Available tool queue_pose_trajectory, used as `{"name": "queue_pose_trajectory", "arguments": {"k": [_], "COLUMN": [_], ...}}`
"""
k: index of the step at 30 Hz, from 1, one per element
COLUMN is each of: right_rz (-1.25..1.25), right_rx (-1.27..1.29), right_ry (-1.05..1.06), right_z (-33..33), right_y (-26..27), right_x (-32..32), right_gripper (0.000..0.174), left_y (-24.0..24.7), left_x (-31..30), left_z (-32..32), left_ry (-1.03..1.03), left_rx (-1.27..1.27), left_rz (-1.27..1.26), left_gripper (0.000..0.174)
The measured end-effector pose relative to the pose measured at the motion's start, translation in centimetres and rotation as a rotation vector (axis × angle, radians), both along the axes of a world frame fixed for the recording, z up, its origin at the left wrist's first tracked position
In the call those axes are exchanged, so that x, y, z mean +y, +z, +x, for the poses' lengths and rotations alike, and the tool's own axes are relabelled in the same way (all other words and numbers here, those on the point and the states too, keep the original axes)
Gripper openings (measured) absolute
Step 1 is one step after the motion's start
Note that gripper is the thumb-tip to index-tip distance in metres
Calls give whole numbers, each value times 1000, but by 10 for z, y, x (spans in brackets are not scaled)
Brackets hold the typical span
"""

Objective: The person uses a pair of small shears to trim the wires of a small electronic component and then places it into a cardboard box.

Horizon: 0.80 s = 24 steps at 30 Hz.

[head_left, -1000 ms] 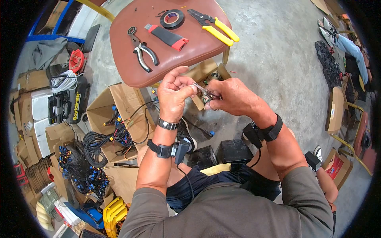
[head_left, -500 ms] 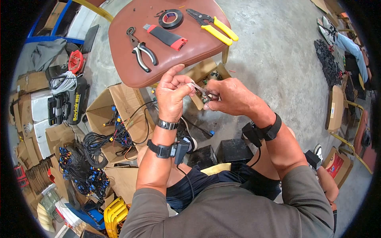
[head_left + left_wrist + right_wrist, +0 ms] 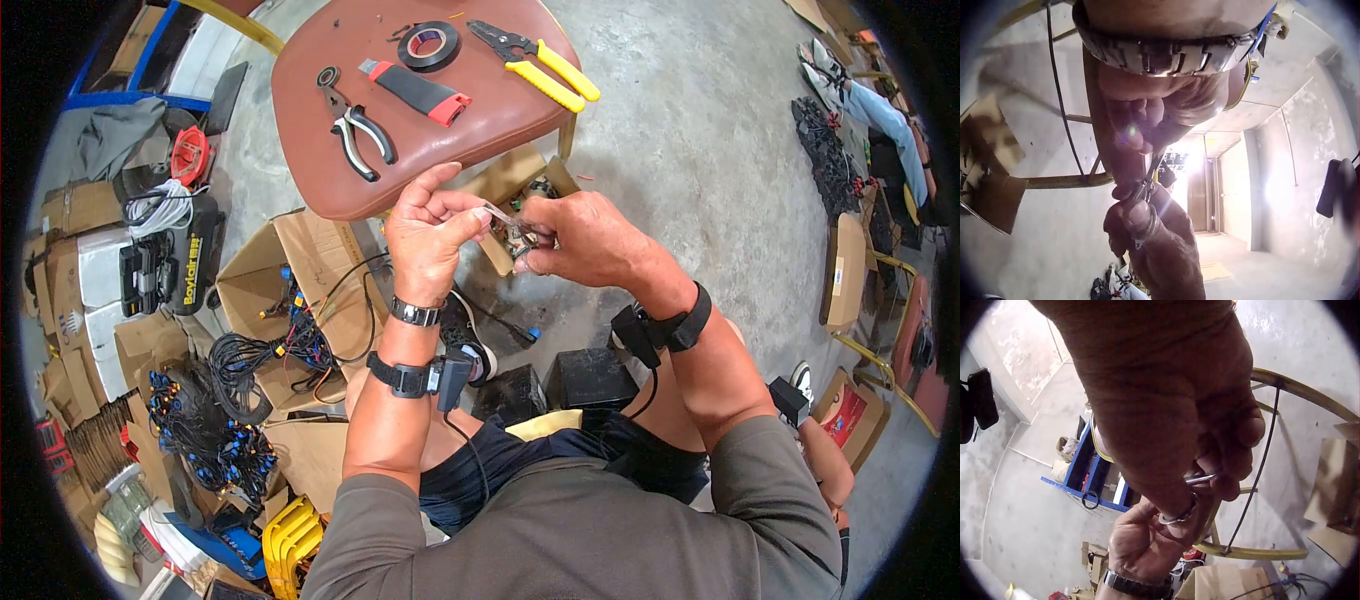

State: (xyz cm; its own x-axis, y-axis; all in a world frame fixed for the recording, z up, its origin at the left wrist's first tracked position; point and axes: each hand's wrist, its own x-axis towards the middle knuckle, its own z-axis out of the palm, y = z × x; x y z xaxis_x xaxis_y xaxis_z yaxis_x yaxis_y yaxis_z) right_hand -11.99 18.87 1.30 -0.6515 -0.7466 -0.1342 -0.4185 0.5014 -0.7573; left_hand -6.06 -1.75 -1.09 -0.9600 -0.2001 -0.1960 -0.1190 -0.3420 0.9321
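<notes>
Small metal scissors [image 3: 516,232] with finger rings are gripped in my right hand [image 3: 590,240], one ring round the thumb in the left wrist view. Their blades point at my left hand [image 3: 430,240], whose thumb and index finger pinch something small and thin by the tips; what it is cannot be told. The left hand's other fingers are bent loosely. Both hands are in front of the chair seat's near edge. On the brown seat [image 3: 430,155] lie pliers [image 3: 352,130], a red and black cutter [image 3: 418,92], black tape [image 3: 429,47] and yellow-handled wire strippers [image 3: 540,68].
Beneath the hands stands a small carton [image 3: 496,258] with small parts inside. Left of them is an open cardboard box [image 3: 330,262] with cables, and a cable bundle [image 3: 210,430] lies farther left. Two black blocks [image 3: 592,380] are near the legs. Another person's arm [image 3: 826,470] shows at right.
My left hand has shifted very slightly left. Both hands keep their hold, and the scissors stay by the left fingertips.
</notes>
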Motion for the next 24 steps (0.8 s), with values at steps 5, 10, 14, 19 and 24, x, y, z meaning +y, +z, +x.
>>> {"name": "queue_pose_trajectory", "arguments": {"k": [5,10,14,19,24], "right_rz": [12,21,35,17,28], "right_rx": [-4,-5,7,25,13], "right_ry": [10,10,6,0,7], "right_z": [-1,-2,-2,-1,0], "right_y": [1,1,1,-1,-1], "right_x": [1,1,0,-1,-2], "right_gripper": [31,29,29,30,34], "left_y": [2,2,4,4,4], "left_x": [1,3,3,2,0], "left_z": [0,1,1,0,-2], "left_ry": [3,16,25,21,-18], "left_rx": [21,1,-25,-32,-13], "left_rz": [-30,-12,4,14,8], "left_gripper": [52,50,49,51,56]}}
